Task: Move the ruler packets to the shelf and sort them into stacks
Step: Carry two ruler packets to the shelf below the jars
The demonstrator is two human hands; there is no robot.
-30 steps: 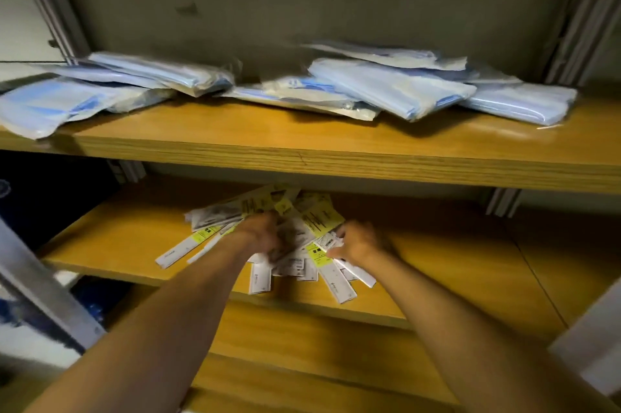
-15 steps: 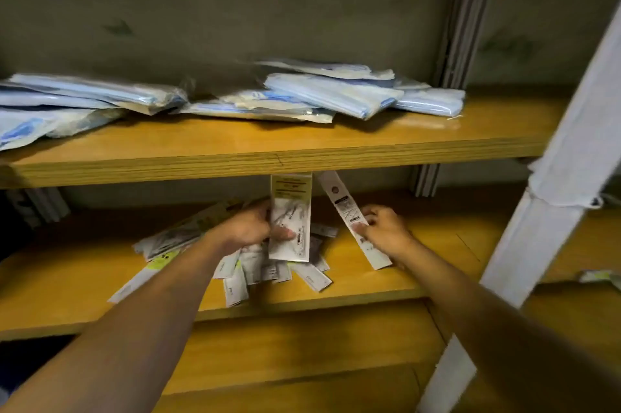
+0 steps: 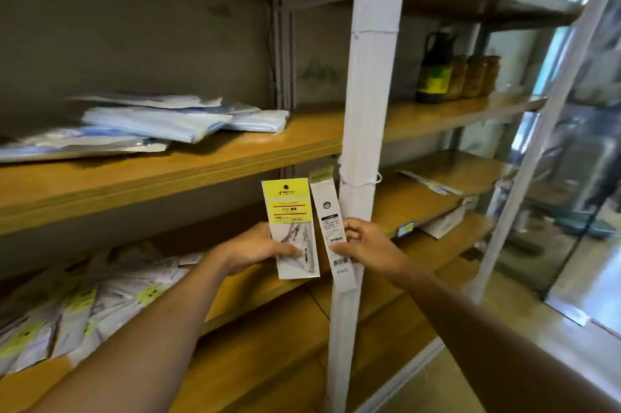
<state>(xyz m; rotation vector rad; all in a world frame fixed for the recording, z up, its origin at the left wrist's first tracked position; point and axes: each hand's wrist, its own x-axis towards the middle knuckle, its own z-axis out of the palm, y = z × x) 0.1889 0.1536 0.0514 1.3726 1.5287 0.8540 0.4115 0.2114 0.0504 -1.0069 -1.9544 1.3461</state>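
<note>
Up front, center of view, both hands are raised off the shelf w/ one packet each. Left hand grips a wide ruler packet at its lower half, thumb across the front, fingers curled behind; packet is upright, yellow header card at top w/ print too small to read. Right hand pinches a narrow ruler packet near its lower third, thumb and fingertips on the edges; it stands upright w/ a slight lean, barcode near the bottom end. The 2 packets sit just beside each other, edges close but whether they touch I can't tell. Both are held in the air in front of the white post of the shelving unit.

Lower left, on the lower wooden shelf, lies the loose pile of ruler packets, overlapping, unsorted, many w/ yellow header cards; blurred, so no count.

One level up, the upper wooden shelf carries blue-and-white plastic bags lying flat, some overlapping.

Far right, past the post, another shelf bay: a dark bottle w/ yellow label and several jars side by side on its upper board. A flat packet lies on the board one level down.
</note>
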